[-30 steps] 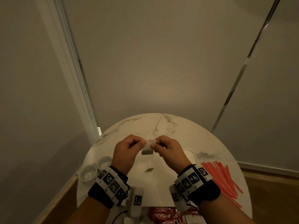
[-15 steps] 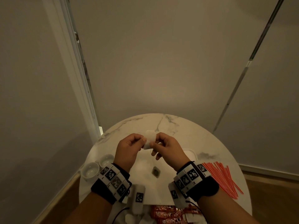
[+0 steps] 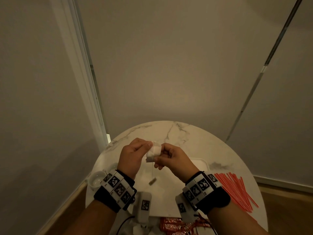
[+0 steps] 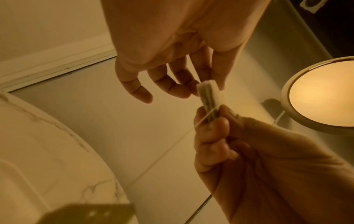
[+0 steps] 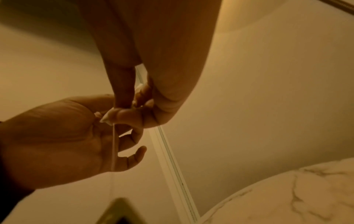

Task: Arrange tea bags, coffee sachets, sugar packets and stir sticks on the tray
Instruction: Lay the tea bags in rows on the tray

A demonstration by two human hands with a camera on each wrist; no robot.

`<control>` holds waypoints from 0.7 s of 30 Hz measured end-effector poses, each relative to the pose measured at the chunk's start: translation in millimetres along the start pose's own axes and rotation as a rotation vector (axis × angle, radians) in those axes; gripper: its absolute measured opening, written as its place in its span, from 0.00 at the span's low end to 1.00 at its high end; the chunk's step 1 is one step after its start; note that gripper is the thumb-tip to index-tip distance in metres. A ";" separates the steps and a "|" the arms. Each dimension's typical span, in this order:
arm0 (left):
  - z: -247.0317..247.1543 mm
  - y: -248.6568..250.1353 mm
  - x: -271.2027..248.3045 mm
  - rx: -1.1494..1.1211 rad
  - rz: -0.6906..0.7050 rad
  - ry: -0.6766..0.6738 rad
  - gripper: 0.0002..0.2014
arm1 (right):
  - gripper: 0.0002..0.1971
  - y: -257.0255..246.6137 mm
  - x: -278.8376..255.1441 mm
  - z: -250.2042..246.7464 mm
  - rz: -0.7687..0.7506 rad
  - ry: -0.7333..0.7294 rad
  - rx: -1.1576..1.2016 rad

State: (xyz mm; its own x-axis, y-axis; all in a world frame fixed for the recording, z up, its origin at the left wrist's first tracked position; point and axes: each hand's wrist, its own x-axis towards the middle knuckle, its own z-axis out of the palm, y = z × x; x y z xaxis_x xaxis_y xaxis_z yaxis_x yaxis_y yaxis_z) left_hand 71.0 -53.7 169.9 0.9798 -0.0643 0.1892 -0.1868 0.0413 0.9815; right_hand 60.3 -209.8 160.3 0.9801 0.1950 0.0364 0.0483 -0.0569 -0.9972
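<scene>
The tea bag (image 3: 153,153) sat just below the centre of the head view, lifted clear of the white tray (image 3: 199,164) and pinched between both hands. The left hand (image 3: 131,157) had its upper edge between thumb and forefinger; the right hand (image 3: 175,159) nipped the lower corner, with the other fingers curled in. In the left wrist view the spare fingers (image 4: 141,94) of the upper hand fanned loosely downward. A thin string (image 3: 152,170) dropped from the bag to a small dark tag (image 3: 152,181) hanging over the tray, too dim for any print to be read. By my reckoning this was a featherweight thing, soft and limp, its paper liable to tear if tugged from both ends, so the top fold looked like the safest place to hold it, and the string could well snag on a finger as it was set down. At the bottom of the frame lay red coffee sachets (image 3: 171,226) with "NESCAFE" in white lettering, the only writing legible here. Red stir sticks (image 3: 235,190) were fanned out at the lower right on the marble table (image 3: 169,131), and two small white dishes (image 3: 97,179) sat at the lower left. The wristbands (image 3: 118,185) carried black-and-white square markers, not words.
</scene>
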 end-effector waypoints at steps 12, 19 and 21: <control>3.4 -3.9 -0.8 -0.066 -0.053 0.041 0.07 | 0.10 2.2 2.2 -1.0 -0.075 0.097 0.072; 6.6 18.9 3.7 -0.083 -0.032 0.032 0.08 | 0.26 20.2 -1.1 -3.5 -0.062 -0.008 -0.162; 4.7 23.2 7.1 -0.108 -0.043 0.040 0.09 | 0.20 27.9 -3.8 -2.3 -0.017 -0.065 -0.214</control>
State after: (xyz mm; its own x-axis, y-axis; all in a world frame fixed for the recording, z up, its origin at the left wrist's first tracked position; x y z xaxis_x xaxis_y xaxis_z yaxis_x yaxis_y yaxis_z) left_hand 73.3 -57.8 194.2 0.9892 -0.0288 0.1439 -0.1383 0.1462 0.9795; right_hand 58.4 -214.4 132.5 0.9647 0.2599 0.0418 0.1111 -0.2582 -0.9597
